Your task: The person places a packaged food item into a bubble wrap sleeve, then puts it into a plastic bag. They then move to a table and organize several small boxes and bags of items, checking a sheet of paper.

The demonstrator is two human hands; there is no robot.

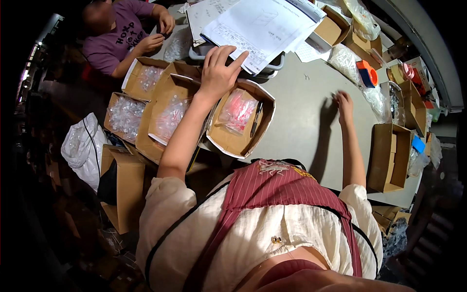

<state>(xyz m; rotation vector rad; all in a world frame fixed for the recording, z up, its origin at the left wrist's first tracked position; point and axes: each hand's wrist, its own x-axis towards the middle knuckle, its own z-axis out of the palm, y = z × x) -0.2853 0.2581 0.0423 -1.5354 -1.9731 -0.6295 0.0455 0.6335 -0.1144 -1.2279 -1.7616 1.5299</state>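
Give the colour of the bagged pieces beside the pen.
The bagged pieces look mostly pinkish red; head view.

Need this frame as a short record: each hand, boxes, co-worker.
left hand: spread at the near edge of the papers; contact unclear
right hand: over the table, nothing visibly held
box right of left forearm: clear bag with pink contents, dark pen beside it
co-worker: upper left, hands close together

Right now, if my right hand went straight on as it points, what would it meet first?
Your right hand would probably meet the clear bag of white pieces, though its height above the table is unclear.
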